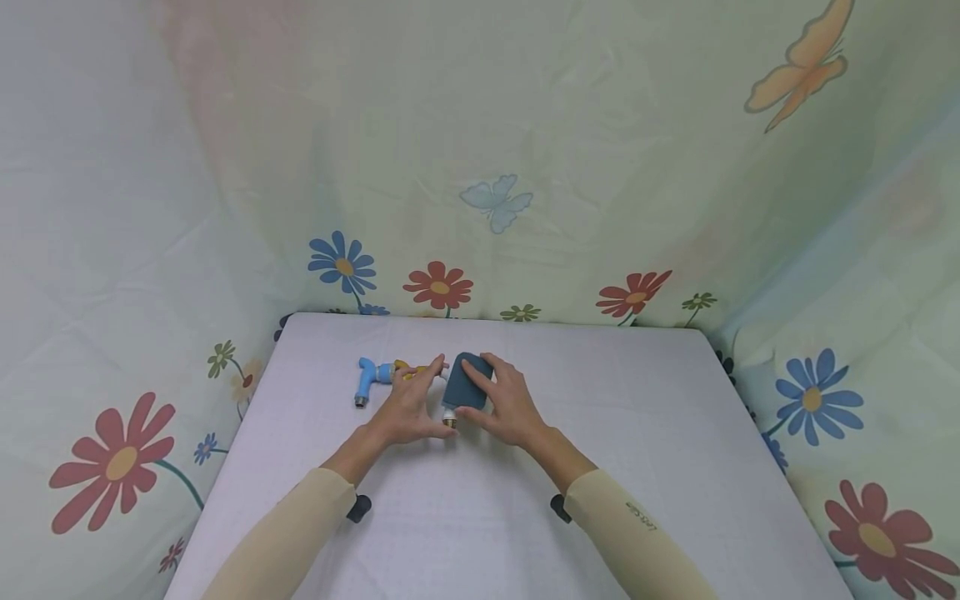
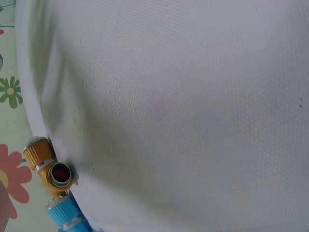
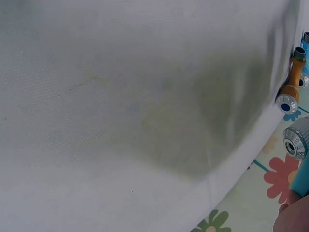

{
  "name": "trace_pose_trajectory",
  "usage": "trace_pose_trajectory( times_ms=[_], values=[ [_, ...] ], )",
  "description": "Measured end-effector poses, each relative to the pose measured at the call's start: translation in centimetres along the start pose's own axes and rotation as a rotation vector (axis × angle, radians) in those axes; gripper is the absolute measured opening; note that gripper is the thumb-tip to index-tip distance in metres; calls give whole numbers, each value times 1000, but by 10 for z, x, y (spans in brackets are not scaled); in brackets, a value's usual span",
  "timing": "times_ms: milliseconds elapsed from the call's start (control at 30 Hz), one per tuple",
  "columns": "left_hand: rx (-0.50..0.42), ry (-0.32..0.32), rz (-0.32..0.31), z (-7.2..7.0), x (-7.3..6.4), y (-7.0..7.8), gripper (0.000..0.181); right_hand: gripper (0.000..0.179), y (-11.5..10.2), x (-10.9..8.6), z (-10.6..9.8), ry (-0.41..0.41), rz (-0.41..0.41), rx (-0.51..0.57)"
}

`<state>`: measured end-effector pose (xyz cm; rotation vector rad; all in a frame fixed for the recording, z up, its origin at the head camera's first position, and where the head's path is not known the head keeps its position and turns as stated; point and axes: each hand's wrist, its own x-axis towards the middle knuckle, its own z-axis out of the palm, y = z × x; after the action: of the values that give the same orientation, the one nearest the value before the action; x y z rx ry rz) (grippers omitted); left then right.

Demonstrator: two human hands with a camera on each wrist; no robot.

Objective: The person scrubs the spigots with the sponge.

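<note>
My right hand [image 1: 512, 406] grips a dark teal, flat piece with a rounded top [image 1: 467, 382], its fingers along the upper edge and the side. A white neck with a brass-coloured end [image 1: 450, 418] points down from the piece toward me. In the right wrist view, this piece shows a ribbed pale collar with a silver end [image 3: 295, 139]. My left hand [image 1: 405, 410] is spread beside it, thumb tip right at the brass-coloured end. Behind the left fingers lies a blue forked pipe-like piece [image 1: 367, 379], joined to an orange-yellow pipe-like piece [image 2: 48, 174].
A white-covered table [image 1: 615, 433] lies under both hands. A flower-printed cloth [image 1: 570, 250] hangs behind its far edge and along both sides. The blue and orange-yellow pieces lie left of the table's middle.
</note>
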<state>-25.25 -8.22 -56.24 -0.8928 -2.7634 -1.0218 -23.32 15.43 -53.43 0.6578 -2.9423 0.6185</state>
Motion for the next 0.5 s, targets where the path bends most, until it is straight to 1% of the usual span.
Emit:
trace_pose_trajectory(
  times_ms=[233,500],
  values=[
    [-4,-13,-16,0,0,1,130,85,1,2,-1,19,31,-21],
    [13,-14,-28,0,0,1,129,83,0,4,0,71,65,-35]
  ],
)
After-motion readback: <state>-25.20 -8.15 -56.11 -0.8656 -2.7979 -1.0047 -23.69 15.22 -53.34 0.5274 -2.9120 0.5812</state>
